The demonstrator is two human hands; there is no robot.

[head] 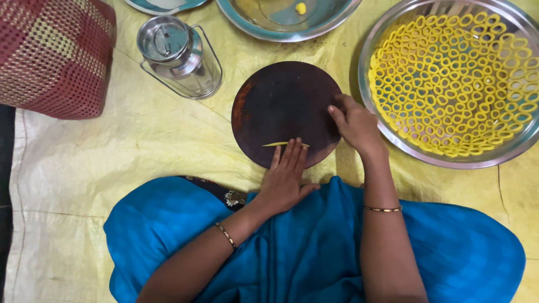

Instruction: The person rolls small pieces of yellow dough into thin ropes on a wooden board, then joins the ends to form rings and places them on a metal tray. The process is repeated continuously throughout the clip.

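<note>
A round dark board (281, 101) lies on a yellow sheet in front of me. A thin yellow dough strip (273, 145) rests near the board's front edge. My left hand (286, 179) lies flat, fingers together, with its fingertips pressing on the strip. My right hand (353, 124) rests on the board's right rim, fingers curled loosely with the fingertips on the rim and nothing visible in it. A large steel plate (505, 160) at the right holds several yellow dough rings (449, 78).
A steel lidded can (177, 53) with a wire handle stands at the back left. A steel bowl (331, 25) with a small yellow lump sits at the back. A red woven cushion (53, 56) is at far left. My blue garment (314, 247) covers the near ground.
</note>
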